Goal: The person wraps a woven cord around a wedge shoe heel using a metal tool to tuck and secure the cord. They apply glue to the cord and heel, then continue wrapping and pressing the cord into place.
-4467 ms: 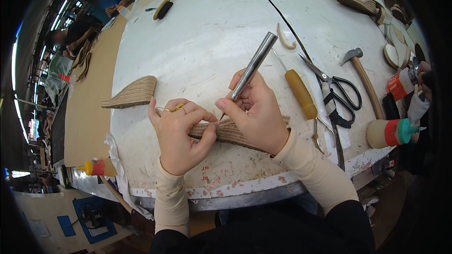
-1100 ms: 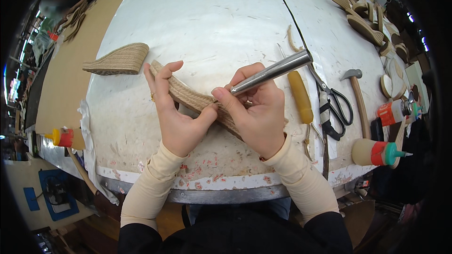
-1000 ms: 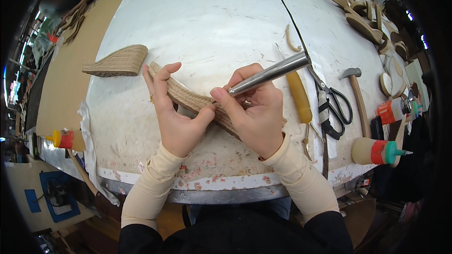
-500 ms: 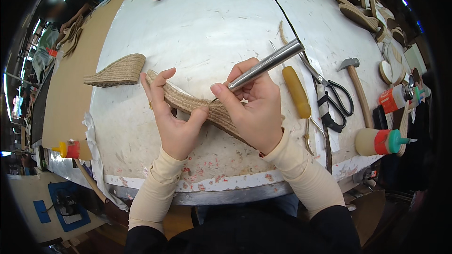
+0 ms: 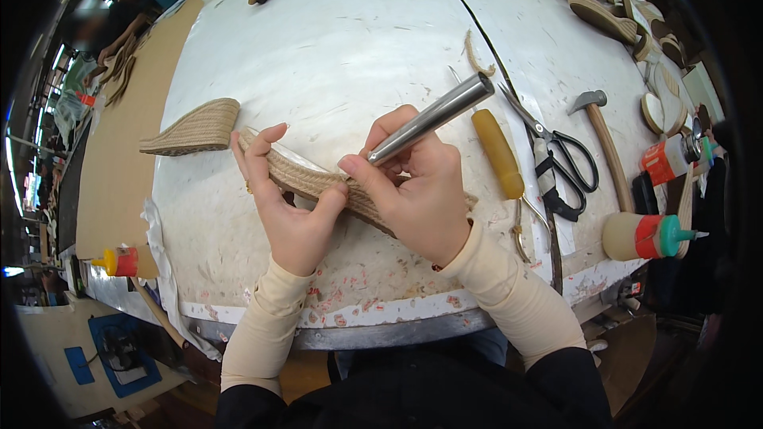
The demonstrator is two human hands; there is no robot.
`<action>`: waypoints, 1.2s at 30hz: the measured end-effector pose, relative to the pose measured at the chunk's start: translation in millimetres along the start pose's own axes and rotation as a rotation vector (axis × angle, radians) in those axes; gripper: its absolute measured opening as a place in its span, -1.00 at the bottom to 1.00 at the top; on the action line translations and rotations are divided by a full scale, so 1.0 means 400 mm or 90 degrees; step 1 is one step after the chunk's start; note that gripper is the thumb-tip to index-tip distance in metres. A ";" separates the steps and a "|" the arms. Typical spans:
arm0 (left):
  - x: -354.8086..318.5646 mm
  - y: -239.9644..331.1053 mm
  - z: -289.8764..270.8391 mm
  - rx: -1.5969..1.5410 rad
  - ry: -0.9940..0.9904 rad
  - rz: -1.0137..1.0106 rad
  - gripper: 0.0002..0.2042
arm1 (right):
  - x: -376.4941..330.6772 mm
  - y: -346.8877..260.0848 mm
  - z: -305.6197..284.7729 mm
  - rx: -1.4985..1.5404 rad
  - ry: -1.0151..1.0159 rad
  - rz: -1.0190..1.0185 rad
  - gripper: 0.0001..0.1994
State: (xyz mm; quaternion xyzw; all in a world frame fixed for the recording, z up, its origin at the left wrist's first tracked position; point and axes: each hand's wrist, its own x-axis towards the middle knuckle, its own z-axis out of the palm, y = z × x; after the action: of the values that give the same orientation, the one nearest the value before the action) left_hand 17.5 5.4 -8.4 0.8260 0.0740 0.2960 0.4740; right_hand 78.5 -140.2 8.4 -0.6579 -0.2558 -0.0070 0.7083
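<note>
Head view: left hand (image 5: 290,206) grips a jute-wrapped sole (image 5: 318,181) on the white table (image 5: 334,48); right hand (image 5: 417,191), fingers pinched, presses a metal tool (image 5: 433,117) onto it.

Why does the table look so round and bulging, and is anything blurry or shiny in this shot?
Head view: the fisheye lens bends the white table into a dome, with black corners; the metal tool in the right hand shows bright glare; hands and rope sole are sharp; the far left edge looks smeared.
</note>
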 end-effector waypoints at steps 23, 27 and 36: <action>0.000 0.007 -0.003 -0.071 0.001 -0.050 -0.30 | 0.012 0.004 -0.011 0.112 0.017 0.095 -0.80; 0.024 0.021 -0.032 0.078 -0.037 0.084 -0.50 | 0.008 0.002 -0.009 0.066 0.005 0.077 -0.80; 0.089 0.083 -0.075 0.391 -0.297 0.230 -0.92 | 0.010 -0.002 -0.008 0.033 -0.015 0.062 -0.81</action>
State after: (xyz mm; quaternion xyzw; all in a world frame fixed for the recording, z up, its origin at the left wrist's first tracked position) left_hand 24.5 24.2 45.4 0.9733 -0.0962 0.1440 0.1504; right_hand 82.6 -142.0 10.7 -0.6510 -0.2315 0.0420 0.7217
